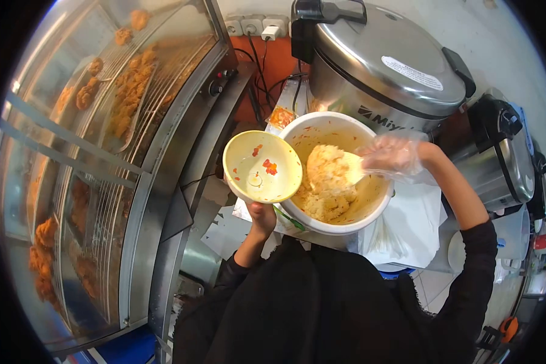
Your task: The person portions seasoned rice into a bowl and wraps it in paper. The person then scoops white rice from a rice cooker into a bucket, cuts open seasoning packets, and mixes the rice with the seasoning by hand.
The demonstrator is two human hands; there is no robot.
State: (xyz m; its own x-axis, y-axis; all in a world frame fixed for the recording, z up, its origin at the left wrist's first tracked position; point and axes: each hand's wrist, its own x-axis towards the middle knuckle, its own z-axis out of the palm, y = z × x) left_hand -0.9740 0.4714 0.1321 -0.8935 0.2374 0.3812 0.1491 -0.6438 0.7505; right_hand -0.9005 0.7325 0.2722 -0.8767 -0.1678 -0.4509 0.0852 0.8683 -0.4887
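Crowding upper right: steel cooker (400, 57). Glass cabinet (138, 224) hogs frame left. Left fingers (259, 210) grip a bowl (241, 161) blocking the tub's (346, 229) left rim, right fingers (387, 153) a scoop (353, 168).

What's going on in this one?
A person's left hand holds a yellow bowl with red bits inside, beside a white tub. The right hand, in a clear plastic glove, grips a pale paddle heaped with rice-like food above more of it in the tub. A large steel cooker stands behind, its lid closed.

The bowl (242, 161) is left of the tub (379, 203), food (324, 208) inside; behind stands the cooker (400, 57), far left the cabinet (138, 233).
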